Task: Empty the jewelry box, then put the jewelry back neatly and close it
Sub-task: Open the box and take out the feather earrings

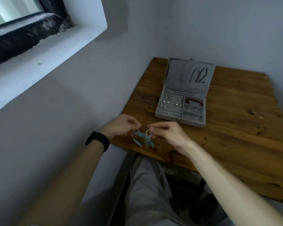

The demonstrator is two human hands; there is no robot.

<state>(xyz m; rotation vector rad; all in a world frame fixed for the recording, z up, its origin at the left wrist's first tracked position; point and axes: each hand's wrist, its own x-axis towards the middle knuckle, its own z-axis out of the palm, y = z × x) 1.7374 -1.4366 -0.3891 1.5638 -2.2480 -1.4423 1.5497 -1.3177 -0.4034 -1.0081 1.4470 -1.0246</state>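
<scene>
Head view | pinching teal feather earrings (140, 135), one in left hand (121, 126), one in right hand (168, 134), over near desk (235, 128) edge | jewelry box (193, 122) open, mostly filled | emptying or refilling: unclear; closing left

Pale corner, dim daylight
Grey-white walls (219, 30) meet behind a worn wooden surface (235, 128) — a deep-set, dark-framed window (15, 10) sits up-left of the left grip (121, 125).
</scene>
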